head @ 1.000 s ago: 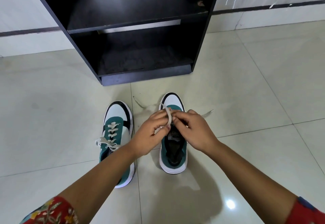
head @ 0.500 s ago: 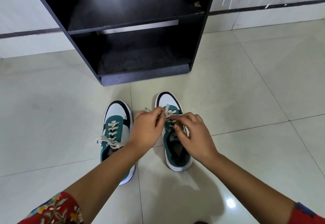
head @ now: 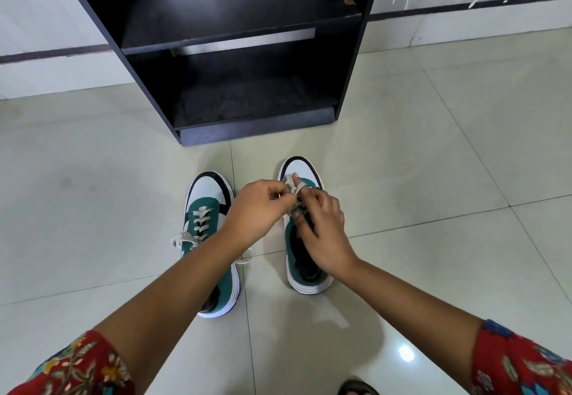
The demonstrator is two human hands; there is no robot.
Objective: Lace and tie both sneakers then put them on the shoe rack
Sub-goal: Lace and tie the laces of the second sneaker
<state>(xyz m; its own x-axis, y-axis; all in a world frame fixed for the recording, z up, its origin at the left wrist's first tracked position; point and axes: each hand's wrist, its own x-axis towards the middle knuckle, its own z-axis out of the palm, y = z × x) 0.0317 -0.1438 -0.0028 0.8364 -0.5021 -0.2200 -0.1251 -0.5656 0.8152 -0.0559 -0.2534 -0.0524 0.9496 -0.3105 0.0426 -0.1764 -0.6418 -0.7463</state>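
Shifted toeward, both hands (head: 257, 208) (head: 322, 227) pinch the right sneaker's lace (head: 292, 185), open floor (head: 433, 177) rightward.

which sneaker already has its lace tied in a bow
The left sneaker, under the left forearm: its lace crosses every eyelet and ends in a bow. The right sneaker is not finished; the left hand and right hand both pinch its lace.

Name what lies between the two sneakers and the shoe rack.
Head view: only bare floor tile separates the left sneaker and right sneaker from the shoe rack.
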